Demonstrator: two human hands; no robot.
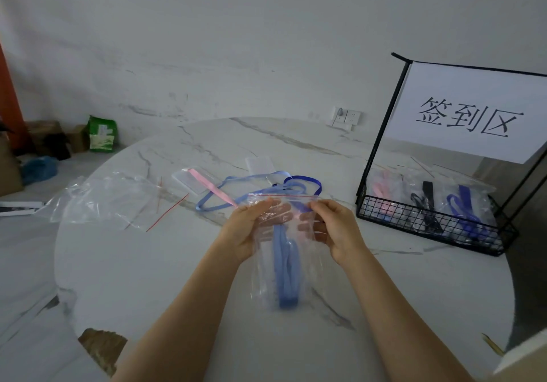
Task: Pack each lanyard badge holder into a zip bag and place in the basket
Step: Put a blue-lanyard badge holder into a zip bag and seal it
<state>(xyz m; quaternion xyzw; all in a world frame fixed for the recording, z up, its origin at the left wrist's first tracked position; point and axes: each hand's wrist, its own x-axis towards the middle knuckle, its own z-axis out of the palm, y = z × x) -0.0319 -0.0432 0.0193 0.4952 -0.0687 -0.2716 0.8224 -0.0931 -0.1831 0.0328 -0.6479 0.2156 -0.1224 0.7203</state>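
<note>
Head: zip bag (306, 275) between left grip (248, 229), right grip (336, 230)

Left forearm (183, 307), right forearm (393, 301) converge forward; left grip (250, 229), right grip (334, 230) level, close together, each pinching.

Soft even daylight, slight blur, bowed edges

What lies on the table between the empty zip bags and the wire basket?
Head view: three loose lanyards, a pink lanyard, a light blue lanyard and a dark blue lanyard, with clear badge holders.
</note>
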